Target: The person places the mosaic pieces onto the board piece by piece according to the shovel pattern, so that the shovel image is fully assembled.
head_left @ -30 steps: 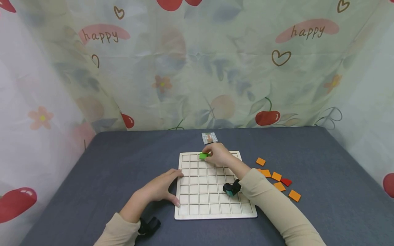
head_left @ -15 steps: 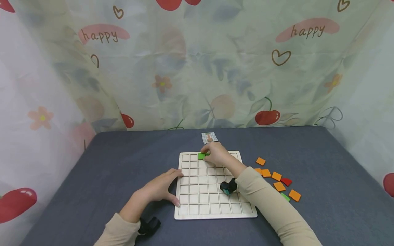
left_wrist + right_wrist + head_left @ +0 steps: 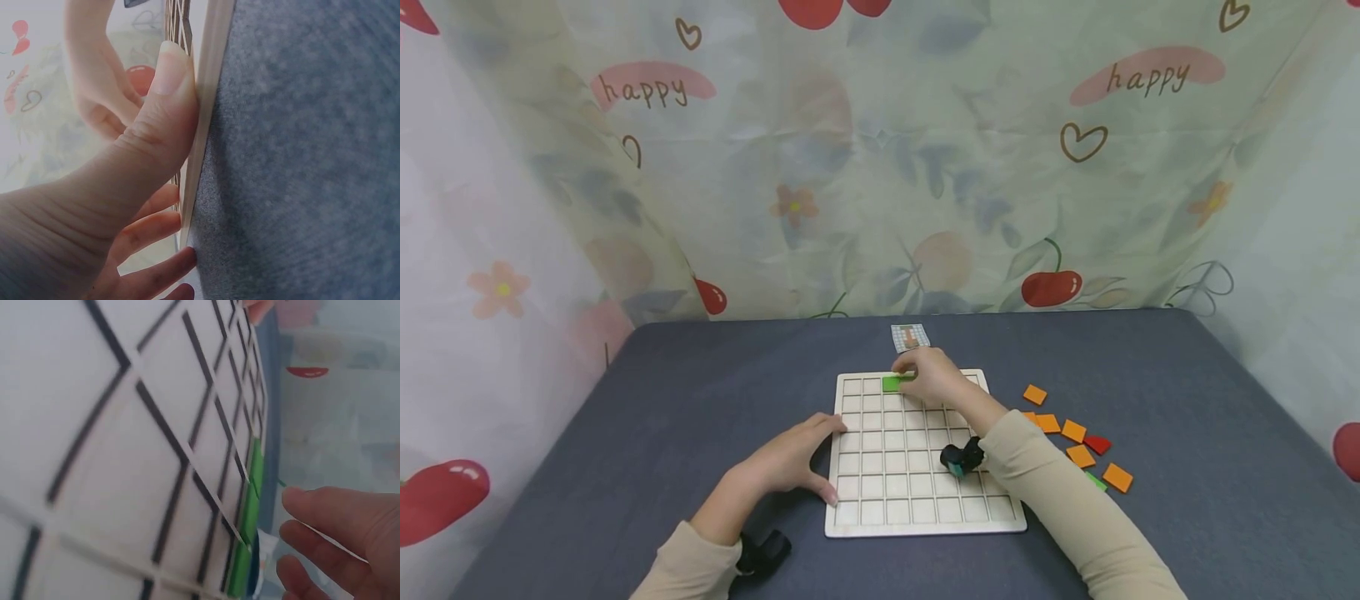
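Note:
A white grid board lies on the table. Green tiles sit flat in its far row; the right wrist view shows green tiles side by side along that edge. My right hand hovers over the far row just right of the visible green. In the right wrist view its fingers are loosely bent and apart from the tiles, with nothing seen between them. My left hand rests against the board's left edge, thumb near the front corner and fingers spread farther back.
Several orange tiles lie right of the board, with a red piece among them. A green piece is partly hidden by the right sleeve. A small patterned card lies beyond the board's far edge.
The green tile that was raised and tilted under my right fingers now lies flat in the far row. The right hand shifted slightly left, then back. The left hand has stayed put.

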{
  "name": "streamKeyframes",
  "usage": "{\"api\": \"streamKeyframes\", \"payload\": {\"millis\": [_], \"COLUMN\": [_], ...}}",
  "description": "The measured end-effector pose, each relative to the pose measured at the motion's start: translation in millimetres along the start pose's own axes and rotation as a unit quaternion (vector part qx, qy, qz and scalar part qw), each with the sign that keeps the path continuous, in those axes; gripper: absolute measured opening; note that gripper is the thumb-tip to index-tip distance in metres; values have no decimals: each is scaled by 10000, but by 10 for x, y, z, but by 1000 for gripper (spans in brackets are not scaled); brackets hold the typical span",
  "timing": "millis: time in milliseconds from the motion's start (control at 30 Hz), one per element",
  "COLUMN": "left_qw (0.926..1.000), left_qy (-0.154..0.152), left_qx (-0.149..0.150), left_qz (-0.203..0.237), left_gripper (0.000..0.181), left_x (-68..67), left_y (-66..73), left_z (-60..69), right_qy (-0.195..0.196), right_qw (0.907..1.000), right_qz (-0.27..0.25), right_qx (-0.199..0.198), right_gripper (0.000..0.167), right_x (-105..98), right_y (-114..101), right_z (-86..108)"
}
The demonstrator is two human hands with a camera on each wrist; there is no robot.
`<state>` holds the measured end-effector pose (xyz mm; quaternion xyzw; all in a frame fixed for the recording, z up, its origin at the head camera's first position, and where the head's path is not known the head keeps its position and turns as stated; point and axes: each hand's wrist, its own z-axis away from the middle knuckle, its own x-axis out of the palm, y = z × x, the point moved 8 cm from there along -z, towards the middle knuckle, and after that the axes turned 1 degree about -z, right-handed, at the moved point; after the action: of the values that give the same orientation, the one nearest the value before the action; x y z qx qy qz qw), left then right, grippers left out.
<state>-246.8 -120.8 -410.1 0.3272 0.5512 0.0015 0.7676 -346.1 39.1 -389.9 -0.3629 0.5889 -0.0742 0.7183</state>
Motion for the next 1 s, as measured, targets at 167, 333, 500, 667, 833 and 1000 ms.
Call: {"api": "streamKeyframes", "payload": {"millis": [167, 333, 500, 667, 833, 1000], "left_qw": [10000, 9999, 9999, 10000, 9999, 9999], "left_qy": [50, 75, 63, 55, 59, 72], "left_qx": [13, 5, -18, -43, -54, -57], "left_qz": [-55, -110, -80, -51, -73, -68], "left_gripper": [90, 90, 90, 91, 91, 91], "left_x": [0, -1, 3, 2, 3, 0], "left_y": [9, 12, 5, 0, -1, 2], "left_z": [5, 13, 11, 21, 22, 22], "right_qy": [38, 318, 495, 640, 679, 582], "right_qw": [9998, 9994, 9985, 9973, 9964, 9961], "right_qz": [-187, -118, -90, -24, 27, 73], "right_qx": [-59, -105, 194, 372, 516, 664], "right_gripper": [34, 32, 31, 31, 34, 35], "right_x": [-226, -484, -681, -848, -940, -946], "right_y": [129, 395, 704, 925, 1087, 1221], "right_z": [131, 300, 473, 662, 805, 890]}}
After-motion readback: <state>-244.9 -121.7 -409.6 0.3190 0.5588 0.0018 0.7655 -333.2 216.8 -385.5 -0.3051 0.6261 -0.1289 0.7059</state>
